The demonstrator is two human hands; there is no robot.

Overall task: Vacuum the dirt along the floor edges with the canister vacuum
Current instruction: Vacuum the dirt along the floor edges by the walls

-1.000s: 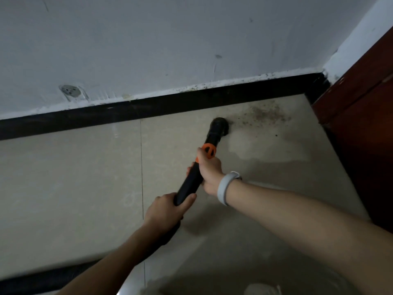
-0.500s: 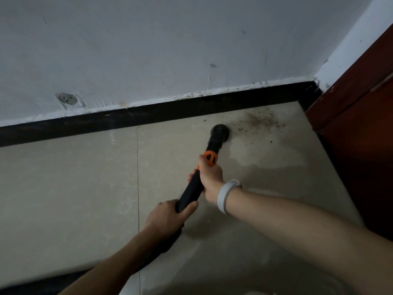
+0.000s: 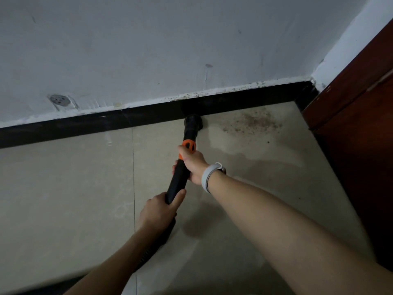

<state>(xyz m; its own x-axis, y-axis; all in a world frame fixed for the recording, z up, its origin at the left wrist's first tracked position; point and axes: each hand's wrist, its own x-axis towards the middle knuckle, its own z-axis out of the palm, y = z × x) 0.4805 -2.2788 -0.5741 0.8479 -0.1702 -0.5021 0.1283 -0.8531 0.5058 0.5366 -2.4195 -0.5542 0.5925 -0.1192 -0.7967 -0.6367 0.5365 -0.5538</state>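
**Vacuum nozzle at the skirting, dirt patch waiting to the right**

Vacuum wand (image 3: pixel 180 173), black with an orange collar (image 3: pixel 188 146), angled from near-centre up toward the far wall, round nozzle (image 3: pixel 193 120) pressed down on the tiled floor (image 3: pixel 63 177) and touching, or all but touching, the black skirting board (image 3: pixel 106 122). Gripped two-handed: right hand (image 3: pixel 192 165) wrapped tight around the tube just below the collar, thumb laid along the orange part, pale wristband (image 3: pixel 209 176) behind it; left hand (image 3: pixel 158 209) closed round the lower end of the tube, where the ribbed hose (image 3: pixel 148 254) trails off toward the near left under the forearm. Canister itself out of frame.

Step in hand, by the look of it: working the seam where floor meets wall, midway along this stretch. Tiles to the left of the nozzle looking fairly clean; brown scatter of dirt (image 3: pixel 253 122) lying just to the right, spread against the skirting and running toward the corner by the dark red wooden door frame (image 3: pixel 350 124). One dark speck (image 3: pixel 268 142) lying loose a little nearer.

Next move likely a sideways sweep right along the skirting into that patch, nozzle kept flat on the tile and close to the board. Care needed at the corner, where the round head may not reach fully into the angle and could knock the woodwork. Hose slack also worth watching as both arms extend.
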